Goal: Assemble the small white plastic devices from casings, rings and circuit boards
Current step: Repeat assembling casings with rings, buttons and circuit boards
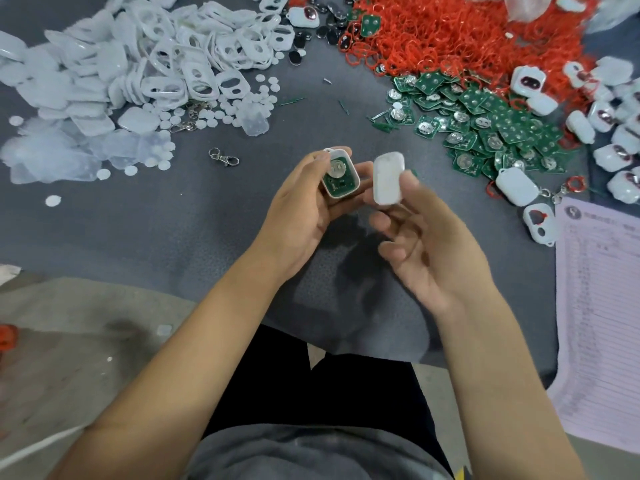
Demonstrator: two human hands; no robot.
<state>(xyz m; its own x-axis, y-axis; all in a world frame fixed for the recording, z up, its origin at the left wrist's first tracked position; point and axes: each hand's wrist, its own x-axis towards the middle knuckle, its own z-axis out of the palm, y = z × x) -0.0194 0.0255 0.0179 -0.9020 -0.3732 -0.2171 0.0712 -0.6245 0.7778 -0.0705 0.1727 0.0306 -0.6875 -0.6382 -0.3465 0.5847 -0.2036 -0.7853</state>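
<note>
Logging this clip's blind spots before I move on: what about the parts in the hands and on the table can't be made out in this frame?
Head view only:
- White cover in right hand: motion-blurred, so its inner side and grip are unclear.
- Casing with circuit board in left hand: underside hidden by fingers; board parts too small.
- Printed sheet: text blurred, cut off by the right edge.
- Red ring pile: cut off at the top edge.

Dark grey textured mat covers worktop, curved edge toward viewer. Pale speckled concrete floor below at left, dusty. Printed paper sheet overhangs mat at right. Even, soft overhead light.
</note>
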